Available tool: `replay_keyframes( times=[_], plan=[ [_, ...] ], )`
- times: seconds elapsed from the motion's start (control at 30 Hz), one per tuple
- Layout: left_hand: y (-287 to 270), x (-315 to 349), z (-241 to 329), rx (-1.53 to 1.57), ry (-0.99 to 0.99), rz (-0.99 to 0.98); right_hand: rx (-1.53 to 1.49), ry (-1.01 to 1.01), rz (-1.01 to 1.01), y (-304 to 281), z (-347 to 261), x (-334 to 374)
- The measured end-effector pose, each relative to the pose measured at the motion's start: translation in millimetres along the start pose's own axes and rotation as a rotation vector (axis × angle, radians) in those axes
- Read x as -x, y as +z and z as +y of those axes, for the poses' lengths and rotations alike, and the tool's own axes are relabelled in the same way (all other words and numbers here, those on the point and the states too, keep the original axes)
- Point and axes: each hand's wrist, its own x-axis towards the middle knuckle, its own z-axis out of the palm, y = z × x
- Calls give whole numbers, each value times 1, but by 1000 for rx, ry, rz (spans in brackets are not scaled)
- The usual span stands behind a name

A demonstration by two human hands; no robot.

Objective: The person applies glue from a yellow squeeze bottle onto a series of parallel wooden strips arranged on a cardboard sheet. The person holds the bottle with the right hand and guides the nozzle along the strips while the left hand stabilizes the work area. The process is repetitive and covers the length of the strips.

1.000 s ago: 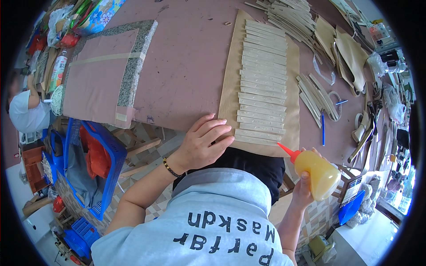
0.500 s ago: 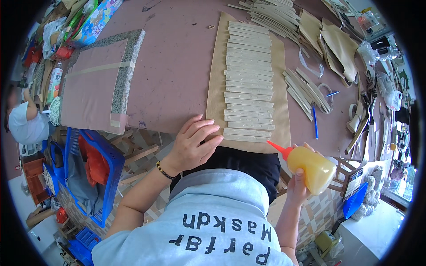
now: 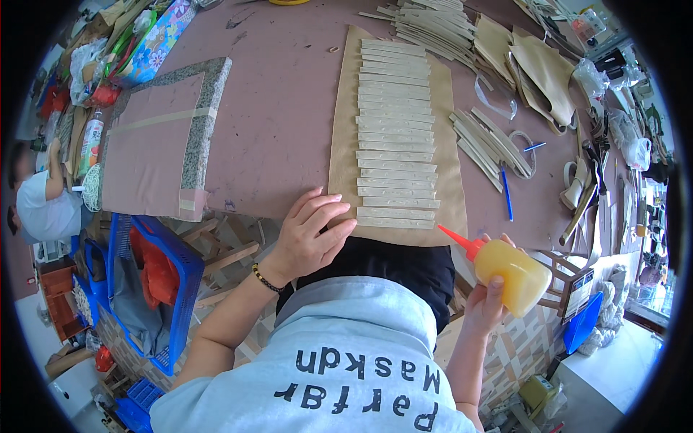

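My right hand (image 3: 489,299) is wrapped round a soft bottle (image 3: 511,278) of yellowish liquid, with a red pointed nozzle. The bottle lies tilted, its tip just beside the right end of the nearest strip. Pale flat strips (image 3: 396,137), dotted with small wet-looking spots, lie in a column of close rows on a brown sheet (image 3: 449,173). At the sheet's near left corner rests my left hand (image 3: 309,234), fingers stretched and slightly spread, holding nothing. Its fingertips touch the sheet's edge or the table beside it.
A stone slab (image 3: 215,90) with a pinkish cover lies on the left of the table (image 3: 281,108). Loose strips (image 3: 487,144), a blue pen (image 3: 507,195) and brown leather-like pieces (image 3: 541,72) lie to the right. A blue basket (image 3: 184,289) stands below left; another person (image 3: 47,202) sits far left.
The bottle has moved slightly right, its nozzle tip now a little clear of the nearest strip's end. The table scene has shifted slightly in view. My left hand stays almost still.
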Motion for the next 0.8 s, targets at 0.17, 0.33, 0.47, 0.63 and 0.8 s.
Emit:
replay_keyframes(
  times=[0.17,0.33,0.47,0.63,0.8],
  plan=[
    [0,-3,2,4,8,13,-42,29,-117,27,15,9],
    [-1,-2,4,-3,10,22,-23,24,-121,24,27,13],
    [-1,-1,3,13,6,30,7,27,-58,-2,10,6],
    [-6,-2,3,-5,20,22,-126,7,148,-36,-5,-14],
    [4,-15,8,5,52,21,-611,171,378,-49,-26,-68]
  ],
)
